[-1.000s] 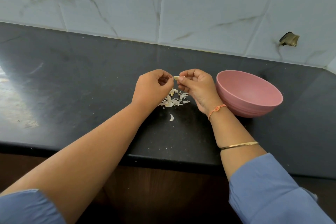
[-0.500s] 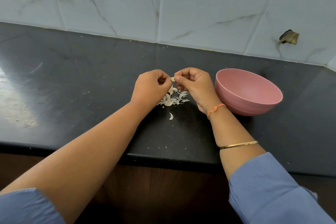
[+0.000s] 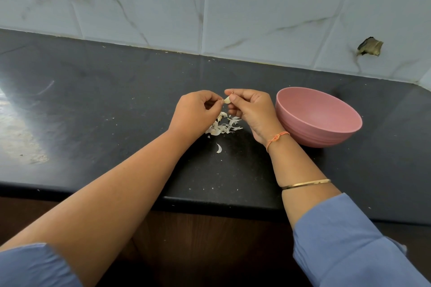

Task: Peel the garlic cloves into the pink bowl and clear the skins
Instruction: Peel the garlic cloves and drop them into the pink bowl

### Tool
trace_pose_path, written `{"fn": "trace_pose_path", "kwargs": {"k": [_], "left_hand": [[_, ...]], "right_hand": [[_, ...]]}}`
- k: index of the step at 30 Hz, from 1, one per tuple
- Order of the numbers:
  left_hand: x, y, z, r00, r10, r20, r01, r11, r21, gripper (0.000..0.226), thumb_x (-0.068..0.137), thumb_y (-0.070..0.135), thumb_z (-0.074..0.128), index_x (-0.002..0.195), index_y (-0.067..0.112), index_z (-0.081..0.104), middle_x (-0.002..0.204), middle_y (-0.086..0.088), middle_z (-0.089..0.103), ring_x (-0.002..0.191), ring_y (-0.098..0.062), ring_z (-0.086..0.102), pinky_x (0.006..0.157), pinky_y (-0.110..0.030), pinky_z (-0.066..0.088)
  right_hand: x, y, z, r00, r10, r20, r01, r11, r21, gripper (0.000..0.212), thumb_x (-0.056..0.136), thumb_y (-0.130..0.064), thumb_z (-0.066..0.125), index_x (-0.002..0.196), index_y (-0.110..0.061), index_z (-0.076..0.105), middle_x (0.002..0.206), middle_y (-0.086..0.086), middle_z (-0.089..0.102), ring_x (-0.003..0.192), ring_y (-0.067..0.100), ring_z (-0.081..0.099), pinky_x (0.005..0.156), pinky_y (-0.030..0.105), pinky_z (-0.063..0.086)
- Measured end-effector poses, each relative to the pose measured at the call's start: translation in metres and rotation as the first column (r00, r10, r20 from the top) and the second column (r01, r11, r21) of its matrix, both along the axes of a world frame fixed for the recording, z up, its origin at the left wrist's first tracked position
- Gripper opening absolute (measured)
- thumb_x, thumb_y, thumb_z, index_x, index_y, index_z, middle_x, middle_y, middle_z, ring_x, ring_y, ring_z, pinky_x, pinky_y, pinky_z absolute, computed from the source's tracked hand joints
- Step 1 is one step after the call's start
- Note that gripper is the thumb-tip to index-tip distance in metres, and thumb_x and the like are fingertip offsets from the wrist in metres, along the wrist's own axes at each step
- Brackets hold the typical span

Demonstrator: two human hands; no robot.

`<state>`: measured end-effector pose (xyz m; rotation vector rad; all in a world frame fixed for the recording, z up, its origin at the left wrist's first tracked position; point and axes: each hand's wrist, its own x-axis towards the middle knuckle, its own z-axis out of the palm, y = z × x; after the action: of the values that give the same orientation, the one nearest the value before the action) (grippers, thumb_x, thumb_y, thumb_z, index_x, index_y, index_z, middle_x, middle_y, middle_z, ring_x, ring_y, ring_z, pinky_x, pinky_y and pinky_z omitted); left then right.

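Above a pile of garlic skins (image 3: pixel 222 126) on the black table (image 3: pixel 116 105), right hand (image 3: pixel 250 112) and left hand (image 3: pixel 194 112) pinch a garlic clove (image 3: pixel 227 100) beside the pink bowl (image 3: pixel 318 116).

blk counter (image 3: pixel 93 100) | marble tile wall (image 3: pixel 256 7) w/ chipped hole (image 3: pixel 369 46) at rt | brown cab front (image 3: pixel 210 240) below

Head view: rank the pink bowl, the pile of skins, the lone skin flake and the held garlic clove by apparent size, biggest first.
1. pink bowl
2. pile of skins
3. lone skin flake and garlic clove look alike; the clove is partly hidden, so I cannot rank them.
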<state>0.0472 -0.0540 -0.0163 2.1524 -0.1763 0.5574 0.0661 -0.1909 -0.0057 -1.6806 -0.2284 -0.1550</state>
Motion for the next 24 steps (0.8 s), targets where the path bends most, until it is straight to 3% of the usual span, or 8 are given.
{"fn": "trace_pose_path", "kwargs": {"k": [12,16,20,24], "left_hand": [[-0.0012,0.0005,0.0007,1.0,-0.008,0.014,0.008,1.0,-0.026,0.011,0.087,0.019,0.061,0.08,0.025,0.067,0.064,0.017,0.06,0.056,0.007,0.055,0.055,-0.007,0.042],[-0.0011,0.0003,0.0003,1.0,-0.017,0.013,0.017,0.999,-0.052,0.01,0.088,0.02,0.062,0.085,0.022,0.072,0.066,0.018,0.061,0.059,0.011,0.055,0.057,-0.004,0.042],[-0.0019,0.0002,0.0006,0.999,-0.034,0.029,0.035,0.999,-0.03,0.012,0.09,0.022,0.062,0.093,0.019,0.074,0.07,0.019,0.062,0.064,0.005,0.058,0.06,-0.004,0.043],[-0.0019,-0.0004,0.0005,0.999,-0.036,0.023,0.037,0.999,-0.03,0.013,0.091,0.025,0.062,0.094,0.02,0.074,0.074,0.008,0.068,0.066,-0.003,0.06,0.06,-0.01,0.044]], "right_hand": [[-0.0037,0.0004,0.0012,0.996,0.082,-0.04,-0.078,0.993,0.091,0.021,0.092,0.003,0.052,0.109,0.002,0.064,0.078,0.004,0.065,0.067,0.005,0.061,0.071,0.019,0.055],[-0.003,0.0,0.0013,0.996,0.078,-0.041,-0.072,0.991,0.117,0.021,0.092,0.003,0.052,0.109,0.002,0.064,0.08,0.006,0.065,0.069,0.007,0.062,0.072,0.02,0.056],[-0.0016,-0.0005,0.0001,0.997,0.066,-0.034,-0.061,0.99,0.127,0.021,0.092,0.004,0.052,0.109,0.002,0.064,0.082,0.008,0.065,0.07,0.008,0.062,0.074,0.022,0.056],[-0.0008,-0.0007,-0.0002,0.997,0.068,-0.028,-0.064,0.989,0.136,0.02,0.091,0.004,0.052,0.108,0.002,0.064,0.083,0.009,0.066,0.071,0.008,0.064,0.073,0.02,0.056]]}}
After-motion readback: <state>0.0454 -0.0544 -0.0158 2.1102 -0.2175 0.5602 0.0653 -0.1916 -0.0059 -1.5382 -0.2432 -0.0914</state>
